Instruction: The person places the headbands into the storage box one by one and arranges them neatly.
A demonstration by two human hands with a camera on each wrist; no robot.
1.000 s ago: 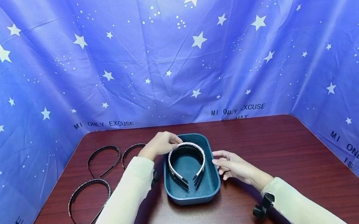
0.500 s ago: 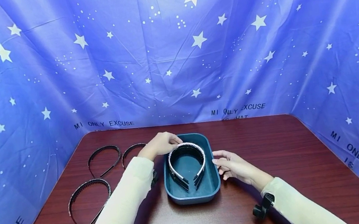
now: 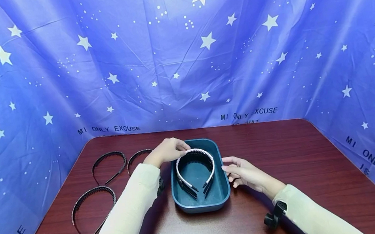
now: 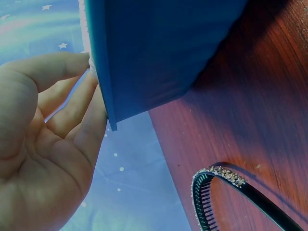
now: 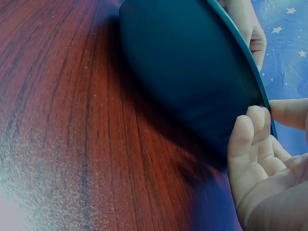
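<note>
A dark teal plastic bin point(image 3: 203, 208) stands on the table. Inside it are several headbands, nested with their ends toward the front; the uppermost is a white headband point(image 3: 209, 154) with a dark inner side. My left hand point(image 3: 168, 151) reaches over the bin's left rim and pinches the white headband near the top of its arch. In the left wrist view only a pale sliver of this headband point(image 4: 83, 24) shows at the fingertips. My right hand point(image 3: 247, 173) grips the bin's right rim, thumb over the edge and fingers point(image 5: 241, 130) against the outer wall.
To the left lie three toothed dark headbands: one at the back point(image 3: 107, 155), one nearer the front point(image 3: 91, 191), and one point(image 3: 138, 154) partly behind my left arm. A star-printed blue cloth point(image 3: 178, 54) hangs behind the reddish-brown table point(image 3: 266, 138).
</note>
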